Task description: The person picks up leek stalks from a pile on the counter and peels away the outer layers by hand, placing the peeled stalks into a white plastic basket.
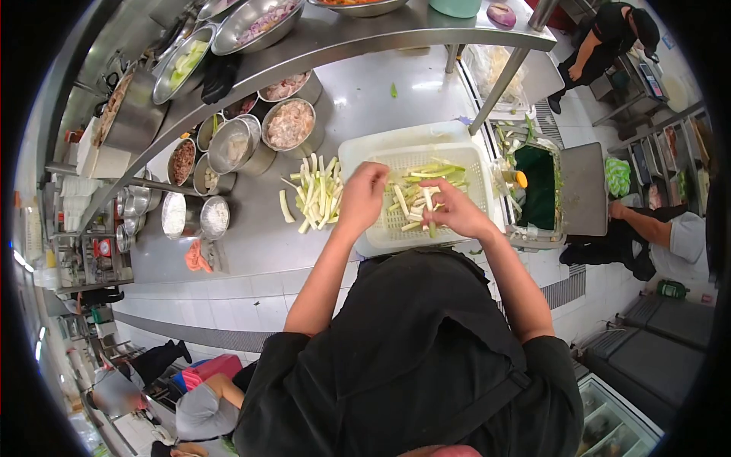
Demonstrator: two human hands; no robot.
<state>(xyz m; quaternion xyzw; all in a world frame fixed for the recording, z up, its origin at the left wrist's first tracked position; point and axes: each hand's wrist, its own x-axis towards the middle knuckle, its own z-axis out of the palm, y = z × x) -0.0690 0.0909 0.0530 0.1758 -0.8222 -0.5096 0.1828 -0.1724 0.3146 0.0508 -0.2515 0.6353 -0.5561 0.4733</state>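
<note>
My left hand hovers at the left rim of a white perforated plastic basket, fingers curled over the cut stalks; whether it grips any is unclear. My right hand reaches into the basket and pinches a pale green stalk piece near the front edge. Cut green and white vegetable stalks lie scattered inside the basket. A loose pile of the same stalks rests on the steel counter just left of the basket.
Several steel bowls of chopped ingredients stand at the back left, more on the shelf above. A green-lined crate sits right of the basket. One person stands far right, another crouches at right, others lower left.
</note>
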